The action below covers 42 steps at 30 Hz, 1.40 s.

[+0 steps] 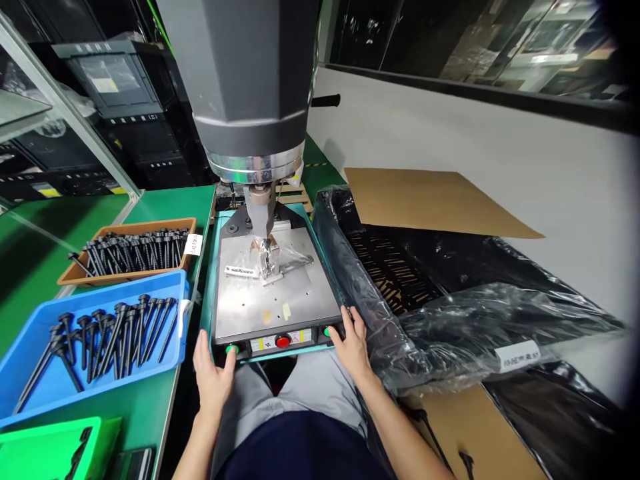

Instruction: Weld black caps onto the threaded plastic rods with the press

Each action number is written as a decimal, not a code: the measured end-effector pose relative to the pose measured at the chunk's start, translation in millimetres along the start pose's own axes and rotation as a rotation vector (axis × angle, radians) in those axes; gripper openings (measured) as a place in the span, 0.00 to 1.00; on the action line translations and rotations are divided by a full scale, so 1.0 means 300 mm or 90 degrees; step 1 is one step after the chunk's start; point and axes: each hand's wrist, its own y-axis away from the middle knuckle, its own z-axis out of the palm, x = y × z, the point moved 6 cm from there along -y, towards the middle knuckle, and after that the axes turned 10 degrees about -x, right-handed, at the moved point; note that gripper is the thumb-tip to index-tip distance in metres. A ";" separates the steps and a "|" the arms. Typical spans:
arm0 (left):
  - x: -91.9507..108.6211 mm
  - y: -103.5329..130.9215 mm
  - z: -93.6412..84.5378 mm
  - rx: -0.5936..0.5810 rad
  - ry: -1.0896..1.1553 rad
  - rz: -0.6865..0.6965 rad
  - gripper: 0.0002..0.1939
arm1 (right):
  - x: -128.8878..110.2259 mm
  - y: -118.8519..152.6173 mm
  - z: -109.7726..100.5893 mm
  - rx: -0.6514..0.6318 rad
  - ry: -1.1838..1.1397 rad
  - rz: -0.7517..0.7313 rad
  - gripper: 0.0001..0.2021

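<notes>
My left hand (214, 373) rests at the front left corner of a metal machine plate (280, 300), its thumb on a green button (232, 349). At the front right corner, my right hand (351, 343) has its thumb on a second green button (327, 331). The fingers of both hands are apart and hold nothing. Between the hands is a red button (283, 341). A grey press head (250, 87) hangs over the plate, its tool (261, 217) down at a small fixture (269, 260) covered with clear plastic.
To the left, an orange tray (127, 277) and a blue tray (150, 370) hold several black bolt-like parts. A green bin (50, 447) is nearer. To the right, a plastic-lined box (435, 333) holds rows of parts, with a cardboard sheet (430, 200) behind.
</notes>
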 end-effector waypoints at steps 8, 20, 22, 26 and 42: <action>-0.172 -0.028 0.080 -0.065 0.069 -0.031 0.39 | 0.059 0.032 0.075 0.012 -0.051 0.008 0.31; -0.239 -0.023 0.105 -0.069 0.076 -0.002 0.40 | 0.101 0.056 0.114 0.002 -0.028 -0.030 0.29; -0.242 -0.022 0.108 -0.072 0.081 -0.004 0.40 | 0.102 0.056 0.115 0.005 -0.027 -0.023 0.29; -0.239 -0.023 0.105 -0.079 0.091 -0.021 0.40 | 0.096 0.054 0.111 0.004 -0.037 -0.022 0.29; 0.085 0.030 -0.005 0.044 0.128 0.036 0.29 | -0.125 -0.174 -0.010 0.040 -0.313 0.040 0.25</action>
